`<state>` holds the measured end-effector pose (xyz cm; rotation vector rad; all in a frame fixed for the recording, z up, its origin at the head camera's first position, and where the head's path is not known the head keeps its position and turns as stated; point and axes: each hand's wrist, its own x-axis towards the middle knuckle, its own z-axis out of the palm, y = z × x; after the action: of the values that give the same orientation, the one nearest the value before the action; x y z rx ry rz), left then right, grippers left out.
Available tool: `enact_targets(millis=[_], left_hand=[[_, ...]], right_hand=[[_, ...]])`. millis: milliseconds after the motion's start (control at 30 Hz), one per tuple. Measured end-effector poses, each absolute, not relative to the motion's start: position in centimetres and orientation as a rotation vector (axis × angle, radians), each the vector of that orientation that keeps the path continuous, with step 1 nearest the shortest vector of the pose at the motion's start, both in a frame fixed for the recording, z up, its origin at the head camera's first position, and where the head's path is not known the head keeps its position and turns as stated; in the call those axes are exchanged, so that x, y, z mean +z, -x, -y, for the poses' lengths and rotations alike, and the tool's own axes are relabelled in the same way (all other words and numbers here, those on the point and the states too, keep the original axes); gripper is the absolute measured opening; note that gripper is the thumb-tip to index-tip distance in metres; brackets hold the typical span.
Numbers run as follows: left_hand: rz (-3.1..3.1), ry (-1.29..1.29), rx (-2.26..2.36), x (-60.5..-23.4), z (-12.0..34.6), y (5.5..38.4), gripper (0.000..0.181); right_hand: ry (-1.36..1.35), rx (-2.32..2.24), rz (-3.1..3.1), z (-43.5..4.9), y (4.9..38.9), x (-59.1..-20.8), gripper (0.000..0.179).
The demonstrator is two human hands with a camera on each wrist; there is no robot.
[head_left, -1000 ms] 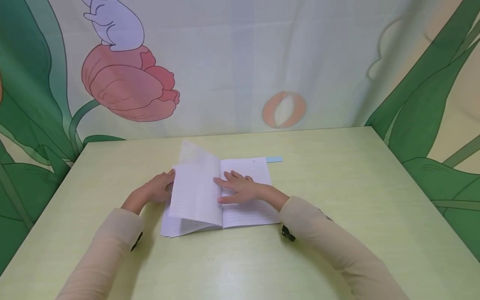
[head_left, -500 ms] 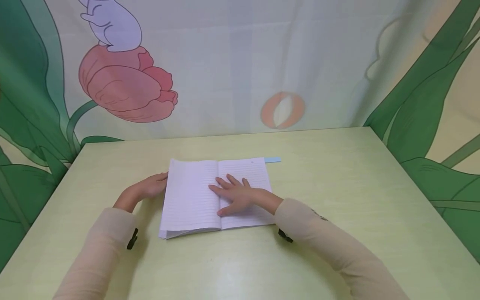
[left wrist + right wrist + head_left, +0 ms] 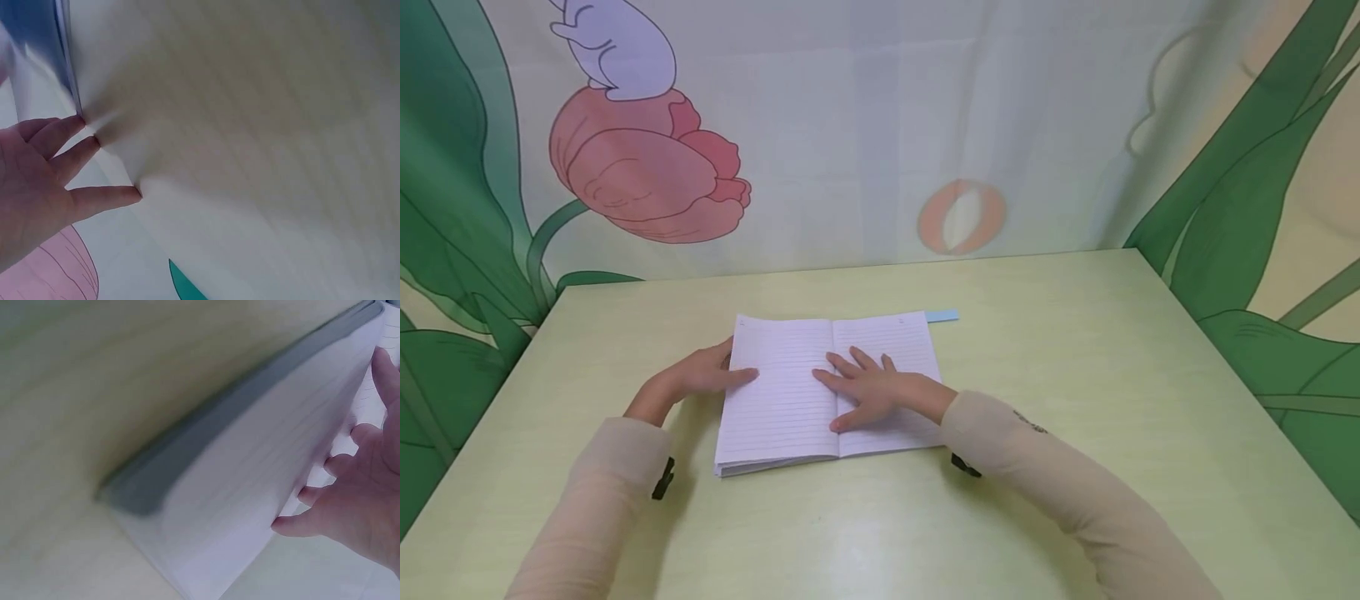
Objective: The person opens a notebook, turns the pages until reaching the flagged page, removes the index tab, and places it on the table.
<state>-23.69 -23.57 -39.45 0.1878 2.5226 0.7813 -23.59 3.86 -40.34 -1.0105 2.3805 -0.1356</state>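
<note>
An open notebook point(image 3: 778, 417) with lined pages lies on the table. Along its left edge is my left hand point(image 3: 700, 372), its thumb resting across the left page. In the left wrist view, the straight fingers of that left hand point(image 3: 37, 169) touch the table just beside the notebook's edge point(image 3: 74, 75). My right hand point(image 3: 876, 393) lies spread on the right page point(image 3: 902, 337), its fingertips reaching the centre fold. The right wrist view has the right hand point(image 3: 356, 494) with fingers apart on the notebook's paper point(image 3: 250, 469).
A flat light blue strip point(image 3: 942, 317) sticks out past the notebook's top right corner. The pale table point(image 3: 1037, 333) runs back to a printed curtain point(image 3: 820, 150) with flowers and leaves. Dark straps point(image 3: 664, 479) show at both cuffs.
The raised pages on the left have turned over and now lie flat. My left thumb has come onto the left page. The right hand has slid slightly left and nearer, staying spread.
</note>
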Motion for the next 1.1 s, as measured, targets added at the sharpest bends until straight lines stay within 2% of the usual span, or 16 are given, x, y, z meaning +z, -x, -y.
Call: enact_targets(millis=[100,300,700,1100], left_hand=[[-2.602,-0.27,0.685,-39.8,23.6,23.5,0.088],[-2.718,-0.414,0.559,-40.2,23.3,23.3,0.085],[-2.725,-0.3,0.466,-40.4,23.2,23.5,0.1],[-2.653,-0.282,0.415,-39.9,23.4,23.3,0.085]], right_hand=[[1.009,-0.155,-2.37,-3.9,23.7,-40.3,0.083],[1.038,-0.229,-2.354,-4.6,24.1,-40.3,0.083],[1.056,-0.235,-2.41,-8.1,24.9,-40.6,0.085],[0.877,-0.25,-2.503,-12.6,26.6,-40.8,0.093]])
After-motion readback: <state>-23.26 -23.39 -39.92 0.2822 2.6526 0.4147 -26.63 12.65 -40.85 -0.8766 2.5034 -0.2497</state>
